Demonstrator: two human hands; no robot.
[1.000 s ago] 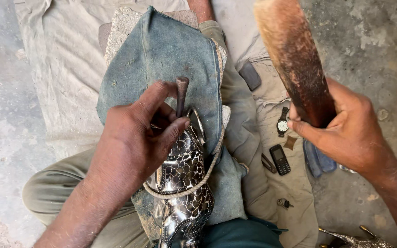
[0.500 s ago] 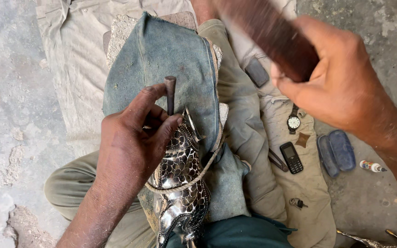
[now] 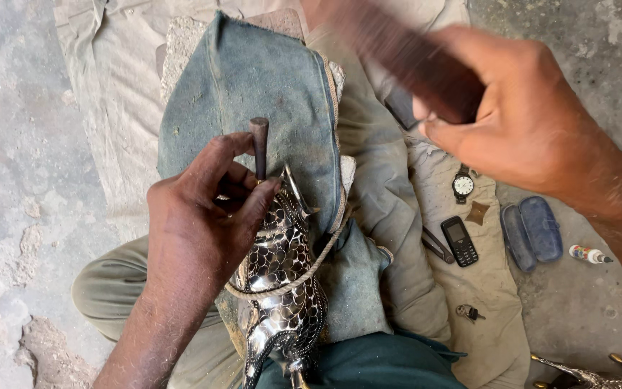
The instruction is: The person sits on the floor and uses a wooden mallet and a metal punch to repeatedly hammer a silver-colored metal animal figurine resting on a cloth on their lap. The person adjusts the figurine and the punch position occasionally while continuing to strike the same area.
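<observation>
Two hands are at work over a shiny metal vessel (image 3: 278,288) covered in a scale-like pattern, which lies on a blue-grey cloth pad (image 3: 253,94) across the person's lap, bound down by a loop of rope (image 3: 304,277). The left hand (image 3: 196,230) is closed round a short metal punch (image 3: 259,148), held upright with its tip against the vessel's upper edge. The right hand (image 3: 512,119) is clenched on a dark wooden mallet (image 3: 404,57), raised above and to the right of the punch, and blurred.

By the look of it, the step in hand is striking the punch to work the pattern; the next blow calls for the mallet to land square on the punch head while the left hand keeps the tip steady.

An open blue spectacle case (image 3: 532,232) lies on the concrete floor (image 3: 8,144) to the right, and nothing shows inside it. Near it, on a pale cloth (image 3: 491,302), are a wristwatch (image 3: 463,185), a small black phone (image 3: 459,241) and a set of keys (image 3: 467,312); a small tube (image 3: 590,253) lies just beside the case.
</observation>
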